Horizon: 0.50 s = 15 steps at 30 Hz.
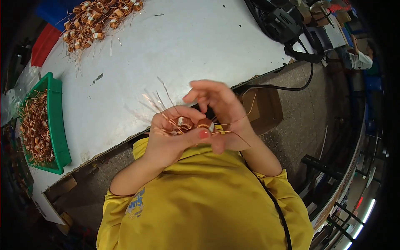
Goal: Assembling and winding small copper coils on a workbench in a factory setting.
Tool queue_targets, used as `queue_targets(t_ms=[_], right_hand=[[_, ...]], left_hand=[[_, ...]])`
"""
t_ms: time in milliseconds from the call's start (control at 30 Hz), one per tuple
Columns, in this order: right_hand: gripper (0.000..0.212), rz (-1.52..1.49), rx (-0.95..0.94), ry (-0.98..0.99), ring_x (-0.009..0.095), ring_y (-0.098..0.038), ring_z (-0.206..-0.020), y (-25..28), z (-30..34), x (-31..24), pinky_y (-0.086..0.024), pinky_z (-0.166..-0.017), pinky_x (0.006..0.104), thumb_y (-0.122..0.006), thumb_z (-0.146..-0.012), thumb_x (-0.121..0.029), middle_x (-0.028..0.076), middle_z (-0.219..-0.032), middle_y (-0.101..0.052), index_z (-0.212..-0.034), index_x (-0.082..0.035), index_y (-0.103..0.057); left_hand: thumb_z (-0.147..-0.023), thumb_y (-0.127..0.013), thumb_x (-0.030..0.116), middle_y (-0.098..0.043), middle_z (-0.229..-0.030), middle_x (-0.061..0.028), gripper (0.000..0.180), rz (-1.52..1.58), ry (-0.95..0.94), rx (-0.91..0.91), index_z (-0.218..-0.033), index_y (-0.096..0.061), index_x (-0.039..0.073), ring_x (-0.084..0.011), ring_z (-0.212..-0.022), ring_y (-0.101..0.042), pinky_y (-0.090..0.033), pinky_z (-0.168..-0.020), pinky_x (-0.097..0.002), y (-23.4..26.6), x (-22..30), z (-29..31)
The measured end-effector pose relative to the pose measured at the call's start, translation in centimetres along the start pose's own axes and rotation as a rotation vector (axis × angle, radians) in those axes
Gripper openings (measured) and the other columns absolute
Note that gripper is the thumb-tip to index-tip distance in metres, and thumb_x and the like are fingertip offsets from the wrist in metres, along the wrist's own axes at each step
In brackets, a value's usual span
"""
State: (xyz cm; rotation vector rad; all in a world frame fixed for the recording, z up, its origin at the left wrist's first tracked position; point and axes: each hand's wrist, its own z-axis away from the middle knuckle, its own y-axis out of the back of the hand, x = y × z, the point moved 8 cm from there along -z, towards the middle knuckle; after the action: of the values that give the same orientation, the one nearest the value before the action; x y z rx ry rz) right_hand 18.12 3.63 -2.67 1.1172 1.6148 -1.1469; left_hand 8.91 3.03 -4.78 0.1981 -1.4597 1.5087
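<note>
My left hand (168, 135) is closed around small copper-wound coils with white bands. One coil (183, 122) lies against the fingers, and a second coil (205, 125) sits by the thumb tip. Loose wire ends fan out beyond the knuckles. Beside it, my right hand (229, 110) is cupped with its fingers curved and apart. Wires from the second coil stretch across the right palm and past the wrist. Whether the right thumb bears on that coil is hard to make out. Both hands are above my lap, just off the table edge.
A heap of similar coils (93, 25) lies on the white table (166, 54) at the far left. Nearer stands a green tray (59, 125) full of coils, with a red bin (45, 43) behind. A black machine (283, 25) with a cable occupies the far right; a cardboard box (262, 110) is below.
</note>
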Motion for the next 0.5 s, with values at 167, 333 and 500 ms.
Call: queue_targets(t_ms=[167, 333, 500], right_hand=[[0.030, 0.235, -0.131, 0.034, 0.009, -0.045, -0.061, -0.8, -0.3, -0.8, -0.036, -0.058, 0.0185, -0.061, -0.081, -0.013, -0.001, -0.064, -0.056, -0.108, 0.001, -0.055], [0.017, 0.301, -0.276, 0.102, 0.009, -0.039, -0.047, -1.4, 0.8, -3.5, -0.033, -0.045, 0.0188, -0.050, -0.087, -0.012, 0.000, -0.060, -0.052, -0.095, 0.000, -0.061], [0.016, 0.189, -0.207, 0.167, 0.008, -0.031, -0.039, -1.4, 2.1, -4.5, -0.026, -0.036, 0.0191, -0.047, -0.088, -0.009, 0.000, -0.058, -0.051, -0.087, 0.001, -0.060]], left_hand=[[-0.064, -0.063, -0.014, -0.059, -0.074, -0.0073, 0.025, -0.316, -0.166, -0.055, -0.084, -0.056, -0.002, -0.0129, -0.061, -0.054, -0.045, -0.059, -0.0199, -0.3, 1.5, 0.5], [-0.065, -0.066, -0.014, -0.060, -0.080, -0.0072, 0.024, -0.341, -0.051, -0.180, -0.082, -0.057, 0.001, -0.0110, -0.065, -0.054, -0.045, -0.059, -0.0186, -1.5, 0.6, 1.6], [-0.067, -0.066, -0.015, -0.057, -0.080, -0.0074, 0.024, -0.132, 0.071, -0.304, -0.079, -0.054, 0.001, -0.0134, -0.067, -0.055, -0.045, -0.059, -0.0203, -2.4, -1.0, 3.0]])
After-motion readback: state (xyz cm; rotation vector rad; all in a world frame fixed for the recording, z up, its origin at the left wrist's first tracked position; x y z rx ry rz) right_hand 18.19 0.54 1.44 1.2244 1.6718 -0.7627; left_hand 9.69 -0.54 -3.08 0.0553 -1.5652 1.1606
